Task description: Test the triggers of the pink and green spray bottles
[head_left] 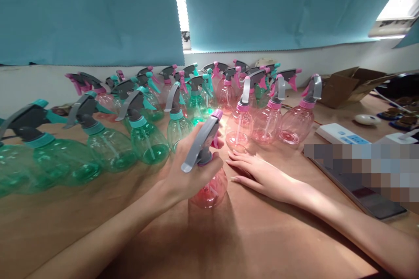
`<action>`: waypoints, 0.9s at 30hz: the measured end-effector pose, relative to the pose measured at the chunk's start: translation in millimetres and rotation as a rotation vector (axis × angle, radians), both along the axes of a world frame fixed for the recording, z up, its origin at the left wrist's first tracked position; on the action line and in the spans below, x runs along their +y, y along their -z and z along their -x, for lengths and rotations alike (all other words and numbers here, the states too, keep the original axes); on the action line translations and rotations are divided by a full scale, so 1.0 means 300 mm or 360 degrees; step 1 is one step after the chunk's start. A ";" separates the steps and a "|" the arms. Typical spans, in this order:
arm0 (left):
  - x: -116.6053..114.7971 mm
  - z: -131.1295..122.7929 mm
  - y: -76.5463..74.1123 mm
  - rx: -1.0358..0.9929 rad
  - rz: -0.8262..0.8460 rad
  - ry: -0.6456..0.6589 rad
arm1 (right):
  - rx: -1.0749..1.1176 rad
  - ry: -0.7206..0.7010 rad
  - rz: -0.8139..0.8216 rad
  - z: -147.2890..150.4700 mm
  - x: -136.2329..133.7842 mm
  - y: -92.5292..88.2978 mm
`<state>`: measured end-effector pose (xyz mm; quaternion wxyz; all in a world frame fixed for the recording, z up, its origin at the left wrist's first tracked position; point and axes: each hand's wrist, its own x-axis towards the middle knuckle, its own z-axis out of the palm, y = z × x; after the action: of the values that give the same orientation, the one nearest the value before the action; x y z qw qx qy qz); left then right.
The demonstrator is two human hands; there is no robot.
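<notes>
My left hand (pixel 190 174) is wrapped round the neck of a pink spray bottle (pixel 209 194), which has a grey trigger head and a pink nozzle. The bottle is in front of me at the middle of the table, tilted slightly. To its right, my right hand (pixel 258 174) lies with fingers stretched out, palm down, near the tabletop and holding nothing. Just beyond its fingertips stands another pink spray bottle (pixel 238 128), with more pink ones beside it. Nearest on the left of my left hand is a green spray bottle (pixel 149 141).
Several green and pink spray bottles stand in rows across the wooden table (pixel 157 235). At right are an open cardboard box (pixel 347 87), a white power strip (pixel 342 134), a white mouse-shaped object (pixel 367 119) and a dark flat device (pixel 363 194). Blue curtains (pixel 278 8) hang behind.
</notes>
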<state>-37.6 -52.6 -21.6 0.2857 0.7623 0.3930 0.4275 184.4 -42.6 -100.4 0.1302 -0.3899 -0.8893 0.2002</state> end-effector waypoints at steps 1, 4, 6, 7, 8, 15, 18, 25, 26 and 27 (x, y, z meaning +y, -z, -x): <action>0.001 -0.001 -0.002 0.0018 0.0016 0.0002 | 0.0002 0.0004 -0.0002 0.001 -0.001 0.000; 0.006 -0.001 0.005 0.0042 0.0035 0.0021 | 0.0009 0.0014 -0.0016 0.004 -0.003 -0.003; 0.009 0.002 0.019 0.0032 -0.0021 0.0013 | 0.0009 0.0008 -0.0027 0.007 -0.004 -0.003; 0.009 0.004 0.028 0.0029 -0.0056 0.0001 | 0.0012 0.0002 -0.0031 0.007 -0.004 -0.003; 0.009 0.006 0.036 0.0028 -0.0090 -0.0017 | 0.0018 -0.0002 -0.0034 0.008 -0.004 -0.002; 0.006 0.005 0.060 0.0006 -0.0177 -0.0115 | 0.0037 0.0006 -0.0070 0.010 -0.001 0.006; 0.008 0.001 0.058 -0.0004 -0.0161 -0.0100 | 0.0029 0.0008 -0.0076 0.010 -0.001 0.006; 0.008 -0.003 0.052 -0.0051 -0.0155 -0.0067 | 0.0049 0.0010 -0.0082 0.011 0.002 0.011; 0.008 -0.003 0.051 -0.0055 -0.0152 -0.0066 | 0.0064 0.0011 -0.0083 0.011 0.002 0.013; 0.008 -0.003 0.050 -0.0059 -0.0150 -0.0068 | 0.0080 0.0013 -0.0084 0.010 0.002 0.013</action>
<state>-36.8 -50.2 -36.7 0.2476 0.7583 0.3833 0.4655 181.3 -42.1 -104.4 0.1634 -0.3849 -0.8891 0.1859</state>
